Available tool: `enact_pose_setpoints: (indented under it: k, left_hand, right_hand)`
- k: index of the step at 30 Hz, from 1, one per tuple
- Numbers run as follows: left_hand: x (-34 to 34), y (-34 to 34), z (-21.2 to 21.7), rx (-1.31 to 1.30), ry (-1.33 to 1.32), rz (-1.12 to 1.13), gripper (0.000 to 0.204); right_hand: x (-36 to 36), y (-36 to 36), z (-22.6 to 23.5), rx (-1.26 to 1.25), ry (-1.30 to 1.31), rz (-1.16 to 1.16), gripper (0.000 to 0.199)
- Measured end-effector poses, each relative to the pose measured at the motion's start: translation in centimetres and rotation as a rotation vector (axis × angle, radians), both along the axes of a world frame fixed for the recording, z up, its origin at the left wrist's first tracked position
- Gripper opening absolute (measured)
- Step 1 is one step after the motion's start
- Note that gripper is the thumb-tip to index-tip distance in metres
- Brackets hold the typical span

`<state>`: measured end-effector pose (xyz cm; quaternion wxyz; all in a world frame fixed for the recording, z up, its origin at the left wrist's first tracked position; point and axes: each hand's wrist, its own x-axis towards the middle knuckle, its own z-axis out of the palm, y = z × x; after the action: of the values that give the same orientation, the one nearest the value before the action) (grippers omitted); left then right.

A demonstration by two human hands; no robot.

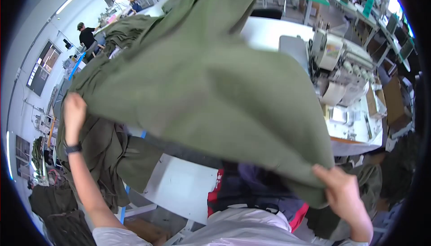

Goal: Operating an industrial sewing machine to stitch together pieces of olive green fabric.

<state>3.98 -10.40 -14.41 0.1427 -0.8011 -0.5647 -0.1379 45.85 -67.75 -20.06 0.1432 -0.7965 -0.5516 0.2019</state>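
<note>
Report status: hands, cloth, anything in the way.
Left hand gripping olive cloth at left; right hand, at lower right. Cloth spread between them, partly hiding white table.

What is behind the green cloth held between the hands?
Beyond the green cloth, part of a white table and a sewing machine show at right, piled green fabric at left. Whatever it covers is hidden.

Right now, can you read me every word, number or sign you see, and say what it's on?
There are none I can read out.
Red strip below the cloth: pale marks, too small and blurred.
Sewing machine: any marks are too small.
Green cloth: no writing shows.
</note>
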Motion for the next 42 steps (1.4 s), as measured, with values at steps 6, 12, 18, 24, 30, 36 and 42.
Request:
enact_pose_setpoints:
  k: [6, 12, 18, 24, 30, 36, 42]
  left_hand:
    - [14.7, -12.1, -7.6, -0.315, -0.014, -0.777, 0.043]
    - [39.9, -8.4, -18.9, -0.038, -0.487, -1.159, 0.048]
    - [40.8, -0.9, -16.0, 0.044, -0.764, -0.772, 0.035]
    - [25.8, 4.6, -4.3, 0.021, -1.031, -0.954, 0.034]
    - [21.9, 0.3, -9.4, 0.005, -0.273, -1.008, 0.044]
    - [34.4, -14.5, -21.5, -0.093, 0.202, -1.057, 0.057]
    - [35.0, -15.7, -21.9, -0.273, 0.060, -1.218, 0.056]
  right_hand:
    - [-2.6, -0.4, -9.8, -0.342, 0.355, 0.263, 0.042]
    - [-2.6, 9.6, -11.9, 0.116, 0.366, 0.137, 0.046]
    - [-0.8, 17.8, -13.4, 0.612, 0.375, 0.028, 0.058]
    - [-2.0, 33.0, -12.7, 0.901, 0.532, 0.144, 0.059]
    - [-9.5, 24.9, -12.3, 0.670, 1.109, 0.567, 0.033]
    - [-12.7, 17.0, -31.0, 0.380, 1.021, 0.086, 0.037]
    - [-9.5, 17.4, -29.5, -0.027, 0.967, 0.117, 0.033]
